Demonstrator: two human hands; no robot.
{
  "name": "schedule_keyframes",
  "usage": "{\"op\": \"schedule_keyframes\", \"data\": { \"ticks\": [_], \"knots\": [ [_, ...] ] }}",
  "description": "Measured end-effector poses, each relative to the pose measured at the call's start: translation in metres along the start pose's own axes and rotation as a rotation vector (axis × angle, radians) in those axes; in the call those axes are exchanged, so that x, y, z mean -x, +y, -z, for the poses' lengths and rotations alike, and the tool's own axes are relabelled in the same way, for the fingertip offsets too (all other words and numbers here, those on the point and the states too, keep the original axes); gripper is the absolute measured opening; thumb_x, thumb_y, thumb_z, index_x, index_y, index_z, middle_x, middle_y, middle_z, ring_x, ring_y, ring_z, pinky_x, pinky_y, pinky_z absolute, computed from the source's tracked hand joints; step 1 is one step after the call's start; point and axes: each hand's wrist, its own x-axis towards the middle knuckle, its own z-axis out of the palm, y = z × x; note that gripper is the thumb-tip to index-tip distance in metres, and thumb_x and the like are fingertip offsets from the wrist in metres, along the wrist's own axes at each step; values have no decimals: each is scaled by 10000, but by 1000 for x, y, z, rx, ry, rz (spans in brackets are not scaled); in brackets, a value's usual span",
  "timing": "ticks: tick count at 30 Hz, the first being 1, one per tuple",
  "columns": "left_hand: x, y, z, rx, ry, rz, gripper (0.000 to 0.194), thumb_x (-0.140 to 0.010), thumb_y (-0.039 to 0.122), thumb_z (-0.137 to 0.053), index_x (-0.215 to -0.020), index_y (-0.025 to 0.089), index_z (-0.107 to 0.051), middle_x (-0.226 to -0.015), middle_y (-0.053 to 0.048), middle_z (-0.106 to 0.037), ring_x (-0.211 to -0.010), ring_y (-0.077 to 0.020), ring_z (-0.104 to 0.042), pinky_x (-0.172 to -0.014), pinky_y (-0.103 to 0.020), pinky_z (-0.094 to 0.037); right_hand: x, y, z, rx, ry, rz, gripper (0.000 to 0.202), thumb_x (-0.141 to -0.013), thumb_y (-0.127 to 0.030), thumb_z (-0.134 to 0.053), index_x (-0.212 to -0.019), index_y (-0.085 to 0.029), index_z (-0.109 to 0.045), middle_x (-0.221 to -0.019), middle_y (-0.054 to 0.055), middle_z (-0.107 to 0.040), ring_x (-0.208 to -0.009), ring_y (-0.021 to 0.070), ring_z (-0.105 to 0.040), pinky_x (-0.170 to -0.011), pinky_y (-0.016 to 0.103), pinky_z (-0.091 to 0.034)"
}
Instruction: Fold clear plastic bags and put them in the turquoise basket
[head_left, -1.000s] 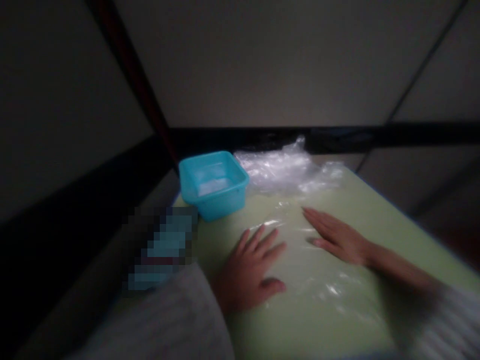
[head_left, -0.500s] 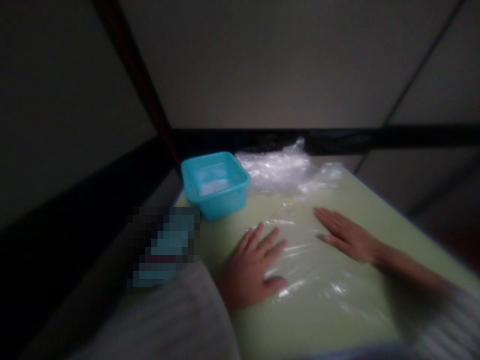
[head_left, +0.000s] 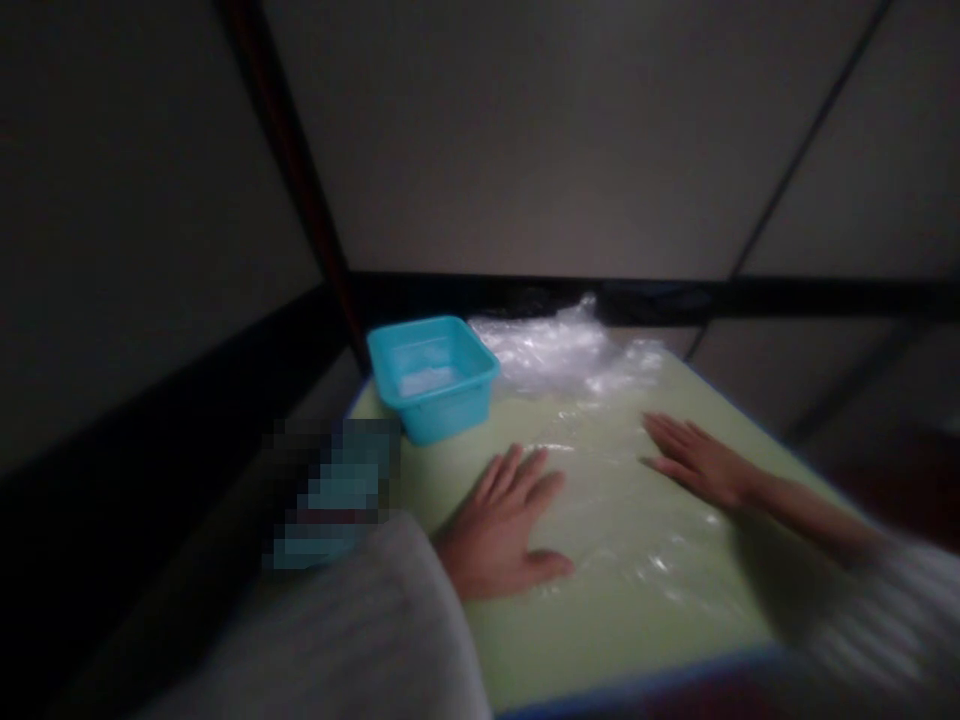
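A clear plastic bag or sheet point(head_left: 615, 515) lies spread over the yellow-green tabletop point(head_left: 570, 650), with shiny creases across it. Fingers spread and palm down, my left hand point(head_left: 504, 530) rests on its left side. My right hand point(head_left: 697, 460) lies flat near its right side, fingers stretched toward the far left; neither hand grips anything. Whether the sheet is one layer or a bag I cannot tell.
Beyond my left hand stands a turquoise plastic basin point(head_left: 450, 410) with something whitish inside. Crumpled clear plastic point(head_left: 555, 350) is heaped beside it at the back. A blurred-out turquoise object point(head_left: 345, 490) sits by the left edge. Grey panels point(head_left: 525, 130) rise behind the table.
My right hand has slid slightly outward, widening the gap between my hands. My left hand stays almost in place, and the creases between them look flatter. The camera view has shifted slightly.
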Motion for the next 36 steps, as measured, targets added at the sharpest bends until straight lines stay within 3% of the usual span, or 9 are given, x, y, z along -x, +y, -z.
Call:
{"op": "schedule_keyframes", "data": {
  "ticks": [3,7,11,18,27,31,34,36],
  "knots": [
    [-2,3,3,-8,72,-10,744,-811,563,-512,-1414,186,-289,-1534,-97,-145,-1408,-280,-77,-1136,-459,-145,-15,-26,20,-38,82,40,682,-913,-566,-312,-1452,-157,-229,-1479,118,-258,-1350,306,-246,-1099,515,-240],
    [-4,2,-3,10,97,-5,578,-908,379,-409,-1397,93,-292,-1507,-145,-226,-1395,-217,-179,-1134,-357,-216,-46,-80,41,-196,161,190,660,-922,-537,-324,-1453,-154,-242,-1473,113,-281,-1339,285,-290,-1093,438,-311],
    [-4,-5,-10,-14,46,15,591,-890,342,-447,-1383,49,-305,-1480,-182,-275,-1380,-240,-226,-1126,-358,-241,-74,-108,30,-325,118,244,664,-924,-548,-312,-1447,-143,-250,-1478,116,-273,-1343,255,-296,-1094,419,-310],
    [0,-5,-6,-78,29,21,594,-889,434,-450,-1400,159,-327,-1507,-107,-236,-1391,-309,-144,-1115,-476,-213,-89,-80,-15,-246,105,208,691,-928,-578,-229,-1422,-101,-304,-1475,150,-269,-1375,251,-213,-1119,450,-219],
    [-1,-1,-3,-68,15,165,725,-825,505,-515,-1379,67,-352,-1482,-189,-252,-1380,-323,-181,-1111,-482,-231,-90,-78,-22,-217,129,91,776,-892,-639,-243,-1419,-73,-299,-1470,177,-270,-1374,276,-214,-1105,471,-210],
    [-1,-6,-5,72,72,235,694,-807,437,-548,-1354,49,-371,-1472,-202,-278,-1374,-293,-232,-1107,-463,-255,-88,-75,-18,-444,250,10,652,-897,-575,-343,-1350,-114,-426,-1393,165,-430,-1299,292,-376,-1063,454,-301],
    [-4,-16,-10,254,225,326,530,-839,346,-487,-1303,98,-424,-1435,-169,-370,-1341,-250,-323,-1092,-427,-299,-89,-69,-14,-584,320,-54,476,-938,-455,-327,-1239,-140,-519,-1196,144,-608,-1083,270,-577,-920,425,-444],
    [-6,-25,-13,363,327,380,439,-832,304,-472,-1232,123,-472,-1354,-155,-470,-1280,-237,-414,-1071,-413,-333,-90,-66,-13,-595,329,-57,393,-941,-392,-343,-1160,-148,-559,-1066,124,-663,-950,251,-628,-834,406,-483]
  ]
}}
